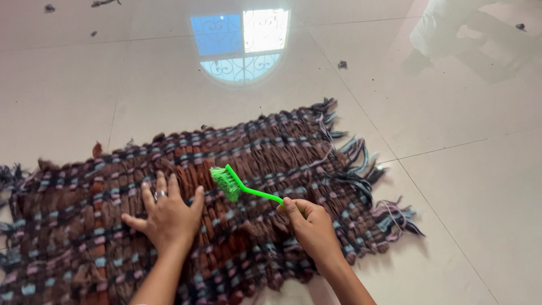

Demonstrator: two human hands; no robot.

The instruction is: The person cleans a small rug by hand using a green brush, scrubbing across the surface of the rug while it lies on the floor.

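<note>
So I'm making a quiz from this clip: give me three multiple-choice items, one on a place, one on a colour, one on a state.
1. Where does the left hand lie?
A. flat on the woven rug
B. on the bare floor tiles
C. on the brush

2. What colour is the brush?
A. red
B. bright green
C. white

3. How is the right hand?
A. open and empty
B. closed around the brush handle
C. resting on the tiles

Answers: 1 A, its fingers are spread on the rug; 2 B, handle and bristles are green; 3 B, the handle runs out of its fist.
</note>
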